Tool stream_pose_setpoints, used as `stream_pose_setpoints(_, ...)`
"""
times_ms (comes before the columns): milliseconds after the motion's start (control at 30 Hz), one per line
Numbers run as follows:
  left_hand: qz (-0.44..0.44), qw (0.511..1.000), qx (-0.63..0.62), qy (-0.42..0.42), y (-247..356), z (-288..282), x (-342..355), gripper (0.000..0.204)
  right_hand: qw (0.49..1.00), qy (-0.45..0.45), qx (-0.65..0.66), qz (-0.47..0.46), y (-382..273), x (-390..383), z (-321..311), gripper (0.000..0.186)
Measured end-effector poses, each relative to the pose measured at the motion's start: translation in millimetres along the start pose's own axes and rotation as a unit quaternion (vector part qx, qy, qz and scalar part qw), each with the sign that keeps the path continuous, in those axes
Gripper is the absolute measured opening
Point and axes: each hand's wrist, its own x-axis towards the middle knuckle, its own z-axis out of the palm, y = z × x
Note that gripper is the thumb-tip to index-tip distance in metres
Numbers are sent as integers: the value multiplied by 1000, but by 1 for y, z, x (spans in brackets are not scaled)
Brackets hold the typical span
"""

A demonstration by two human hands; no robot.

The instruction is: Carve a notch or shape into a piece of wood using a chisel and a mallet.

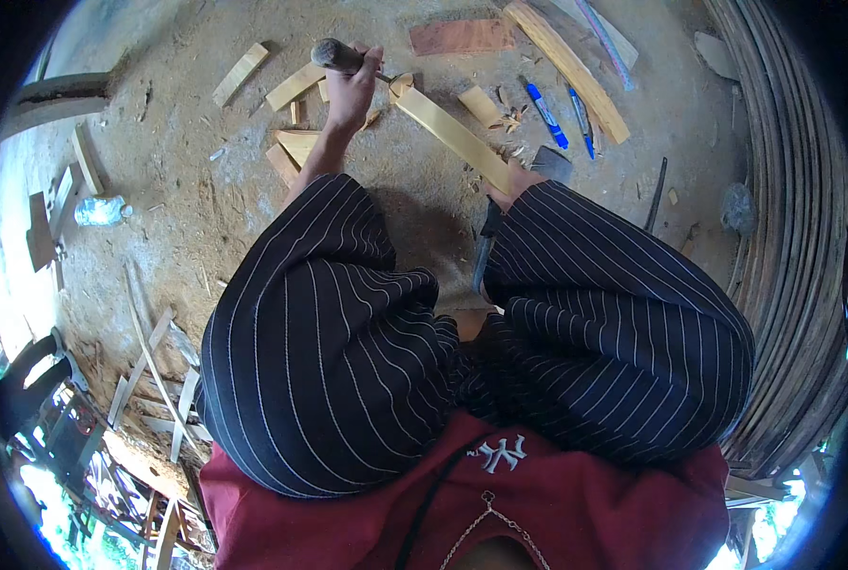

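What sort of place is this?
Most likely a rough woodworking spot: wood pieces and shavings lie scattered on the floor, long strips are piled toward the right edge, and the left hand holds a tool near a pale wooden bar.

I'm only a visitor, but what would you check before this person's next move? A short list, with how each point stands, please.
1. Left grip closed round the handle of the tool: ok.
2. Right grip holding the near end of the pale wood strip: ok.
3. Tool's tip end away from the right grip: ok, it is by the strip's far end.
4. Tip touching the strip: cannot tell, too small.
5. Floor beside the strip free of wood shavings: not ok, some lie there.
6. Blue marker apart from the strip: ok, to its right.
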Motion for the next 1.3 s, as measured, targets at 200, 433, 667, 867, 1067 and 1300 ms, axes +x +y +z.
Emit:
stream_pose_setpoints(200, 4, 1000, -2, -11, -2, 3, -3, 15, 999, -32, 0, 22, -8, -3, -10, 56)
stream_pose_setpoints(433, -5, 993, -103, 58, 0, -6, 2, 18, 999, 11, -32, -20, -20, -9, -13, 51)
stream_pose_setpoints(667, -9, 997, -57, 51, 1, -5, 0, 18, 999, 23, -36, -9, 3, 3, 9, 49)
stream_pose_setpoints(867, 11, 999, 35, 27, 3, -4, -2, 16, 1000, -13, 0, -2, -4, 0, -1, 50)
stream_pose_setpoints(1067, 9, 1000, 3, -8, -2, -2, -5, 17, 999, 12, -35, -6, 0, -1, 0, 53)
stream_pose_setpoints(1300, 47, 999, -8, -7, 13, 9, 1, 17, 999, -27, -2, 35, 4, -2, -3, 57)
